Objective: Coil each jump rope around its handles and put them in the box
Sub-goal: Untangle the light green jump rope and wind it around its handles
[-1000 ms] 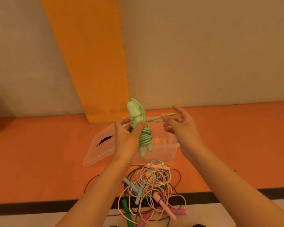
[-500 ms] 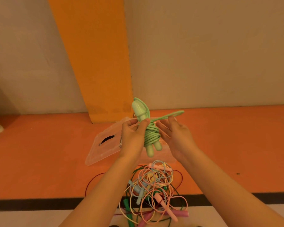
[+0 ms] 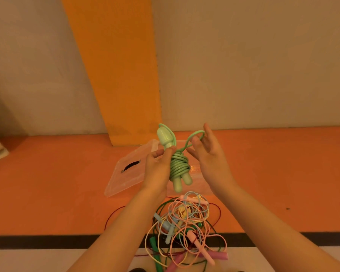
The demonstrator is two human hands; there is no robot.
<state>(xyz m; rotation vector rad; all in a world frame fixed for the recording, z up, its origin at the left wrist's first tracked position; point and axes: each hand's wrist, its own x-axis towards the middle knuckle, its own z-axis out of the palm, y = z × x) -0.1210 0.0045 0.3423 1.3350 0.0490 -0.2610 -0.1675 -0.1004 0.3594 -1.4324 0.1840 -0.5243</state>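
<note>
Pink, yellow, blue and dark green plastic ropes are lying in a tangled pile [image 3: 185,228] on the floor, nearest the person. Just past the pile, the left hand [image 3: 157,169] is gripping the pale green jump rope [image 3: 179,165]. Its thumb and fingers are curling round the two handles, likely so the tight coils are not slipping off. The bundle is hanging in the air, in front of the box.

On the right, the right hand [image 3: 210,160] is holding its fingers apart and nearly straight. The last loop of cord [image 3: 194,134] is hanging over them, probably ready for tucking in.

Farther off, the clear plastic box [image 3: 200,185] is sitting on the orange floor [image 3: 47,183]. Its clear lid [image 3: 126,177] is lying off to the left, so the top looks open for dropping the bundle in. Bare floor is showing on both sides. The pale wall [image 3: 243,65] is standing far behind.
</note>
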